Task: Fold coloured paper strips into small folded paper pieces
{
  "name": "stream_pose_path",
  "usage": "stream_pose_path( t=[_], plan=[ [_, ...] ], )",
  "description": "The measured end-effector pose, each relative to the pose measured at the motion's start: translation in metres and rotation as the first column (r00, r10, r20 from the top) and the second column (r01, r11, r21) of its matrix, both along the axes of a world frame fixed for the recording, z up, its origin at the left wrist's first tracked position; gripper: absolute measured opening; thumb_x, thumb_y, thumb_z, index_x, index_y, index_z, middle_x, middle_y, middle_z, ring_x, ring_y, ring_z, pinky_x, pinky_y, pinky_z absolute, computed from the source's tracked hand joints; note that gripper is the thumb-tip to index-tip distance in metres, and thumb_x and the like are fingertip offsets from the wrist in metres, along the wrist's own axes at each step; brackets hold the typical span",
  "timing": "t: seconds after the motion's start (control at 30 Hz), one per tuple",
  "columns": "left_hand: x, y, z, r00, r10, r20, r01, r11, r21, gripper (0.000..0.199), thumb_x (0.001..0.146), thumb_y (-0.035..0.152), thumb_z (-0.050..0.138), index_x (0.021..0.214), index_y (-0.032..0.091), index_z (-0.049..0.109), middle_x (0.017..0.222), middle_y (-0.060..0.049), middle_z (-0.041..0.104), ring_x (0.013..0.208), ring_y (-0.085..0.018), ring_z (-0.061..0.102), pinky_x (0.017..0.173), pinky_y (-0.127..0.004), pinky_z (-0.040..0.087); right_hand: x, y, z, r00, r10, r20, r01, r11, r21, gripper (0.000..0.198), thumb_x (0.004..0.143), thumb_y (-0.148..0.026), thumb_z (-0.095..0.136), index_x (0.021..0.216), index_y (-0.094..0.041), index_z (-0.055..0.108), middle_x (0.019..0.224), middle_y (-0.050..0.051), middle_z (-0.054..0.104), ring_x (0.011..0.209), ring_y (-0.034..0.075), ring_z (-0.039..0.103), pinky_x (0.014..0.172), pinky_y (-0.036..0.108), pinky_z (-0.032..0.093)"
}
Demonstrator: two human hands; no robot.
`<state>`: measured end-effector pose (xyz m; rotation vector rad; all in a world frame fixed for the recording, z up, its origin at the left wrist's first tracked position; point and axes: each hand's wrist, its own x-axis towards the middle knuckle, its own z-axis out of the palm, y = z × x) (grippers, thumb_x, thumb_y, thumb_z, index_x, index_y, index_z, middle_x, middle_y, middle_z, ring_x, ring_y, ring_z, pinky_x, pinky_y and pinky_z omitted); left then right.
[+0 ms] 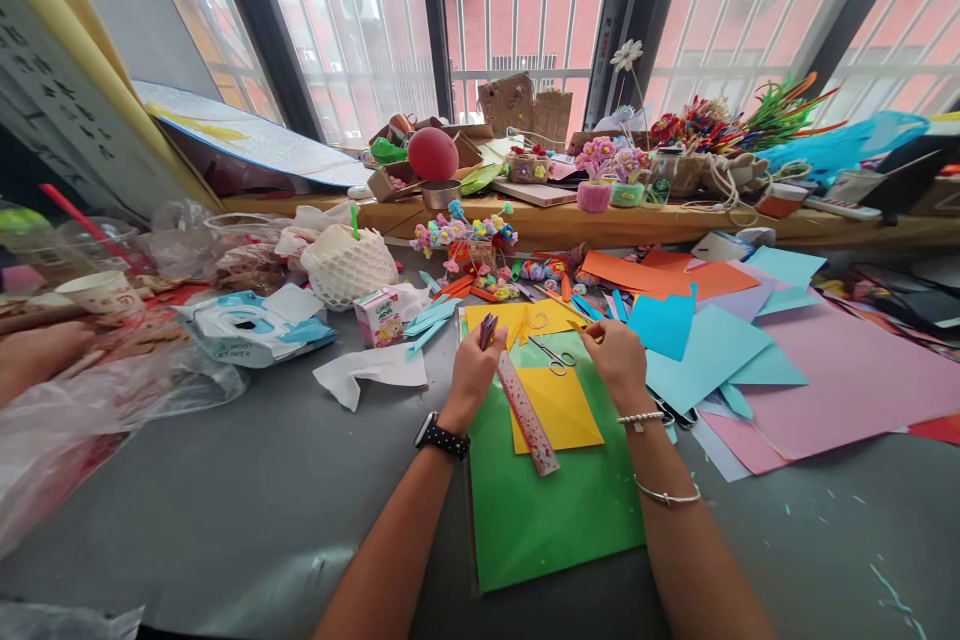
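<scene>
My left hand [474,375] is closed around a small bundle of folded purple paper [488,328]. My right hand [621,360] pinches a small yellow paper piece [579,325], partly covered by the fingers. Between the hands, silver scissors [556,358] lie with blades slightly apart on yellow paper. A clear ruler with a pink-red pattern [529,417] slants across a yellow square sheet [574,415] just right of my left wrist. Under all of this rests a stack of green paper [555,530]. Yellow cut scraps [519,325] lie beyond the scissors.
At right are blue sheets [705,360] and large pink sheets [862,380]. To the left are a tissue [371,370], a small pink carton [378,318], a wipes pack [251,328] and a netted white fruit [349,265]. Another person's hand [41,360] shows at far left.
</scene>
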<state>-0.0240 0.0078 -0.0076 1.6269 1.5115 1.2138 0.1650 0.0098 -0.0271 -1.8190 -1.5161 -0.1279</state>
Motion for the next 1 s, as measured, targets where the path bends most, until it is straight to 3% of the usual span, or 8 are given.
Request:
stream_pose_path(
  t=[0.07,0.13,0.23,0.37,0.57,0.77,0.93,1.0],
  plan=[
    [0.000,-0.001,0.001,1.000,-0.008,-0.002,0.007,1.000,-0.027,0.027,0.069,0.040,0.049,0.067,0.014,0.053,0.056,0.002,0.049,0.051,-0.009,0.044,0.052,-0.021,0.036,-0.008,-0.005,0.010,0.958,0.192,-0.213,-0.188,0.981,0.039,0.013,0.071,-0.027,0.054,0.064,-0.016,0.058,0.062,0.005,0.061,0.055,0.015,0.055,0.048,0.025,0.040],
    [0.002,-0.002,0.003,0.998,-0.057,0.008,0.057,0.997,-0.049,0.029,0.066,0.041,0.053,0.071,0.012,0.056,0.059,0.001,0.051,0.054,-0.010,0.046,0.052,-0.022,0.036,-0.018,-0.010,0.017,0.892,0.320,-0.318,-0.294,0.947,0.129,0.017,0.071,-0.032,0.054,0.068,-0.016,0.057,0.062,0.004,0.060,0.055,0.015,0.054,0.049,0.025,0.042],
    [0.005,-0.005,0.004,0.983,-0.175,0.047,0.176,0.984,-0.024,0.031,0.066,0.041,0.054,0.077,0.011,0.059,0.066,-0.002,0.057,0.061,-0.011,0.050,0.056,-0.021,0.038,-0.036,-0.018,0.025,0.824,0.483,-0.296,-0.419,0.872,0.254,0.015,0.073,-0.031,0.052,0.072,-0.016,0.057,0.072,0.005,0.058,0.055,0.012,0.052,0.051,0.024,0.043],
    [0.007,-0.007,0.004,0.966,-0.245,0.076,0.243,0.969,0.034,0.030,0.069,0.041,0.052,0.073,0.012,0.060,0.065,-0.003,0.057,0.062,-0.012,0.050,0.056,-0.021,0.039,-0.053,-0.025,0.026,0.786,0.591,-0.181,-0.548,0.802,0.238,0.007,0.073,-0.022,0.053,0.072,-0.017,0.057,0.075,0.003,0.052,0.055,0.010,0.049,0.054,0.024,0.043],
    [0.006,-0.005,0.001,0.980,-0.189,0.062,0.185,0.980,0.070,0.030,0.071,0.041,0.049,0.057,0.014,0.051,0.051,0.003,0.044,0.050,-0.008,0.041,0.048,-0.019,0.034,-0.052,-0.023,0.023,0.727,0.656,-0.204,-0.621,0.754,0.212,0.009,0.074,-0.024,0.053,0.077,-0.018,0.059,0.076,0.003,0.052,0.058,0.010,0.050,0.055,0.023,0.044],
    [0.005,-0.004,0.001,0.984,-0.171,0.044,0.168,0.983,0.069,0.033,0.073,0.039,0.045,0.050,0.017,0.039,0.045,0.005,0.031,0.044,-0.007,0.032,0.045,-0.020,0.030,-0.043,-0.016,0.020,0.763,0.560,-0.323,-0.514,0.828,0.223,0.026,0.069,-0.034,0.059,0.087,-0.015,0.057,0.083,0.007,0.059,0.063,0.013,0.055,0.057,0.026,0.046],
    [0.001,-0.002,0.006,0.970,-0.234,-0.066,0.240,0.964,0.111,0.032,0.074,0.041,0.041,0.054,0.016,0.046,0.048,0.004,0.039,0.047,-0.008,0.039,0.047,-0.020,0.033,-0.044,-0.017,0.018,0.692,0.607,-0.390,-0.646,0.762,0.041,0.019,0.074,-0.032,0.052,0.066,-0.015,0.058,0.060,0.003,0.062,0.056,0.013,0.057,0.055,0.024,0.044],
    [-0.010,0.002,0.010,0.951,-0.231,-0.207,0.256,0.961,0.106,0.032,0.073,0.045,0.043,0.061,0.016,0.052,0.054,0.001,0.047,0.053,-0.010,0.045,0.051,-0.021,0.035,-0.045,-0.017,0.017,0.717,0.590,-0.372,-0.630,0.776,0.018,0.020,0.074,-0.029,0.051,0.062,-0.015,0.058,0.058,0.002,0.062,0.055,0.013,0.057,0.055,0.024,0.044]
  ],
)
